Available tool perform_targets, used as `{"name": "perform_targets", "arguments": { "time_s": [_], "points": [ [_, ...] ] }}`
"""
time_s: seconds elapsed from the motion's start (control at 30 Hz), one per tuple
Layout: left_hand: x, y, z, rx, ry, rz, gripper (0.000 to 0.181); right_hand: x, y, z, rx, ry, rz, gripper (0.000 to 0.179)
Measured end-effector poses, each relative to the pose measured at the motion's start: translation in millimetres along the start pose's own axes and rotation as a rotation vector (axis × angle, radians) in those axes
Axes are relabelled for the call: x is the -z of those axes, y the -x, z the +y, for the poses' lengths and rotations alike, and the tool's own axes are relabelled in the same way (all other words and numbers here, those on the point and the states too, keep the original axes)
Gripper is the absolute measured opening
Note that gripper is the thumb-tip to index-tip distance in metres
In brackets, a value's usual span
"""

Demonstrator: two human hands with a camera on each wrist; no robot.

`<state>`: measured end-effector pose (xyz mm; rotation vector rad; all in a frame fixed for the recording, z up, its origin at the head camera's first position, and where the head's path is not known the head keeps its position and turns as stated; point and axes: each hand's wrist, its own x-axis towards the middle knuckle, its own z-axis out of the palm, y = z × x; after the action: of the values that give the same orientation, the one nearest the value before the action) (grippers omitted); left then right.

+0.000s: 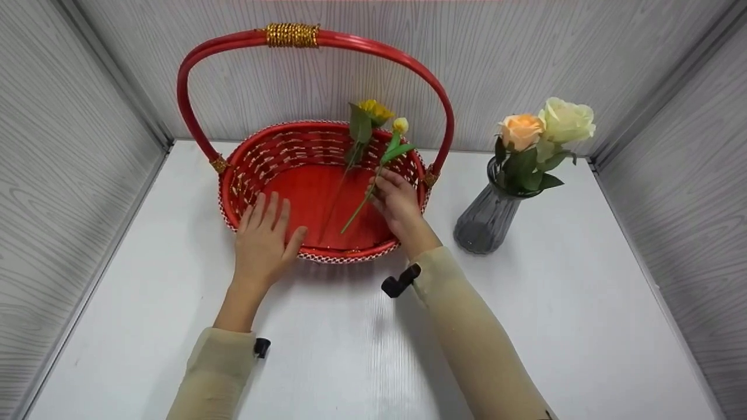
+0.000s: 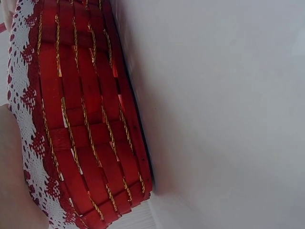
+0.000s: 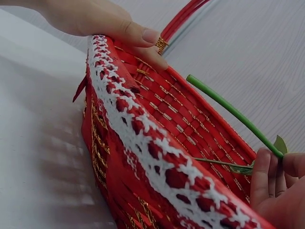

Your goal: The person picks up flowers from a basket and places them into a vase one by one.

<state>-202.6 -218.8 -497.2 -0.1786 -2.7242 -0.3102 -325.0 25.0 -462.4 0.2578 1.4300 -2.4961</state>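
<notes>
A red woven basket [image 1: 303,186] with lace trim and a tall arched handle [image 1: 373,46] stands on the table. My left hand [image 1: 262,239] rests over its front left rim, fingers straight and reaching inside. At the basket's right side my right hand [image 1: 400,201] pinches the green stem of a small pale yellow tulip [image 1: 400,126]. The stem's cut end points down toward the near rim. A yellow flower with broad leaves [image 1: 360,125] leans inside against the back rim. In the right wrist view, thumb and fingers [image 3: 262,176] close on the green stem [image 3: 233,112].
Right of the basket, a tilted-looking grey glass vase [image 1: 487,221] holds an orange rose [image 1: 521,131] and a cream rose [image 1: 567,121]. The white table [image 1: 338,350] is bounded by pale wood-patterned panels [image 1: 671,105] at the back and sides.
</notes>
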Motion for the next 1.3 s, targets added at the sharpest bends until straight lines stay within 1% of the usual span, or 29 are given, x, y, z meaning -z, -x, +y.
{"name": "perform_targets", "arguments": {
  "time_s": [0.2, 0.4, 0.5, 0.67, 0.83, 1.03, 1.2, 1.3],
  "points": [
    [1.5, -1.2, 0.7, 0.006, 0.004, 0.0, 0.07, -0.8, 0.3, -0.8, 0.012, 0.002, -0.027, 0.028],
    [-0.7, -2.6, 0.3, 0.001, -0.001, 0.003, 0.07, 0.1, 2.3, -1.4, 0.016, 0.019, -0.046, 0.026],
    [-1.1, -3.3, 0.3, 0.002, -0.005, -0.002, 0.07, 0.7, 3.2, -1.5, 0.033, 0.021, -0.076, 0.027],
    [-0.6, -4.3, 1.1, 0.007, -0.004, -0.027, 0.071, 2.2, 4.3, -1.3, 0.06, 0.013, -0.127, 0.03],
    [-0.3, -5.0, 0.8, 0.011, -0.001, -0.039, 0.071, 4.0, 6.5, -2.7, 0.093, -0.004, -0.183, 0.028],
    [0.5, -2.6, -0.1, 0.013, -0.008, -0.048, 0.071, 5.4, 15.6, -8.6, 0.1, -0.038, -0.213, 0.019],
    [1.8, -0.4, 0.3, 0.016, -0.003, -0.042, 0.072, 5.5, 26.8, -14.8, 0.084, -0.01, -0.242, 0.015],
    [1.2, -1.6, 0.8, 0.017, 0.003, -0.041, 0.073, 7.4, 32.3, -17.9, 0.081, 0.014, -0.247, 0.015]
  ]
}}
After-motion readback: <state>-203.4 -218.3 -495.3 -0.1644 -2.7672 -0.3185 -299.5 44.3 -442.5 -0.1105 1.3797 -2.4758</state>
